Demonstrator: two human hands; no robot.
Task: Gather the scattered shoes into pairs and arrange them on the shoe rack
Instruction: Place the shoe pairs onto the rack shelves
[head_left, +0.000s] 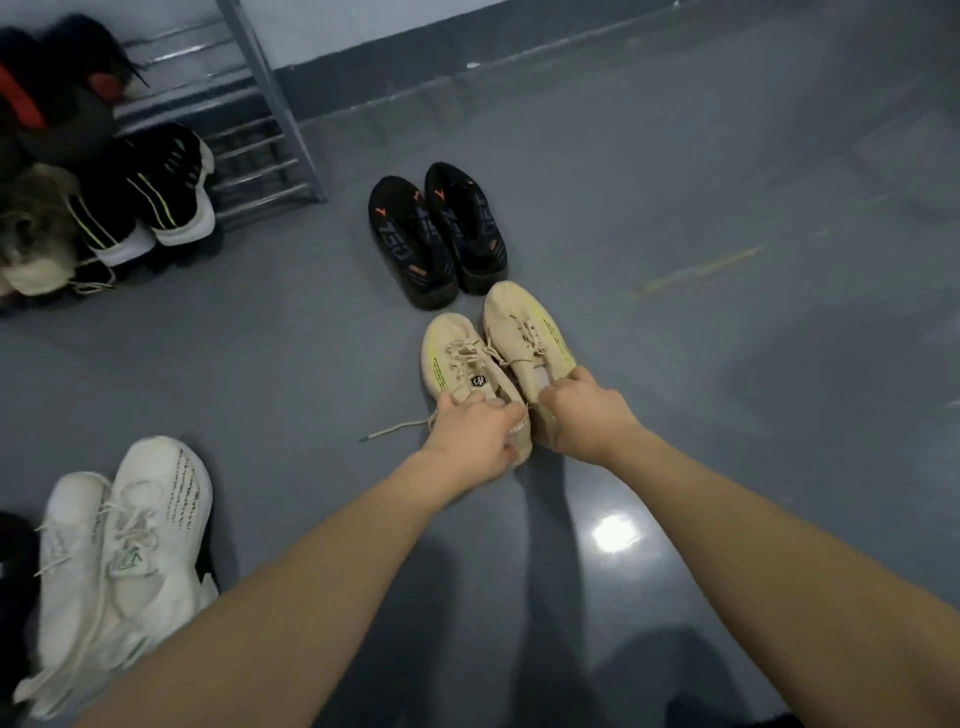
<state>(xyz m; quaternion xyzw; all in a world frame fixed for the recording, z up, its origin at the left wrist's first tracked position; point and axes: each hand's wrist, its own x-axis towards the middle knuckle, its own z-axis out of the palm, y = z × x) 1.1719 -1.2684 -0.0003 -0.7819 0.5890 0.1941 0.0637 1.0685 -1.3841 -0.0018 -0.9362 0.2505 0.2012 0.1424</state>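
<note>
Hands were mid-frame: left hand (475, 431) gripped one beige sneaker (457, 358) by the heel, right hand (584, 410) gripped its mate (524, 322). Best to lift both level toward the shoe rack (249, 135), upper left.

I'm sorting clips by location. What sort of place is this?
Probably an indoor entryway or storage corner. A grey metal shoe rack stands against a pale wall with a dark baseboard, the smooth grey floor is glossy, and pairs such as the black knit sneakers sit on it.
</note>
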